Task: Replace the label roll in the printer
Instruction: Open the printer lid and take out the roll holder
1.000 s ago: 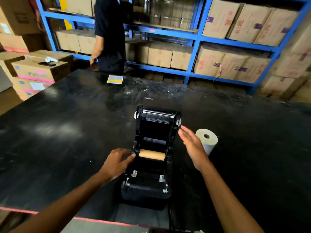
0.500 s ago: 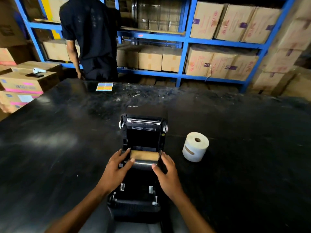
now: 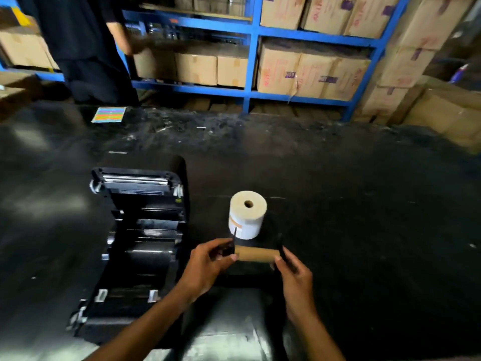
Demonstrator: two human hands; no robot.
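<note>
The black label printer (image 3: 135, 246) stands on the left of the dark table with its lid swung open and its roll bay bare. To its right I hold the brown cardboard core (image 3: 256, 254) sideways above the table, a black holder piece at each end. My left hand (image 3: 208, 264) pinches the left end and my right hand (image 3: 294, 272) grips the right end. Just beyond the core, a full white label roll (image 3: 247, 214) stands on end.
A coloured sticker sheet (image 3: 109, 114) lies near the table's far edge. A person in dark clothes (image 3: 86, 48) stands behind it at the blue shelving (image 3: 251, 61) stacked with cardboard boxes. More boxes (image 3: 447, 115) are piled at the right.
Both hands reached into the printer, lifted the cardboard core out of the bay and carried it to the right, in front of the white roll. The view shifted right.
</note>
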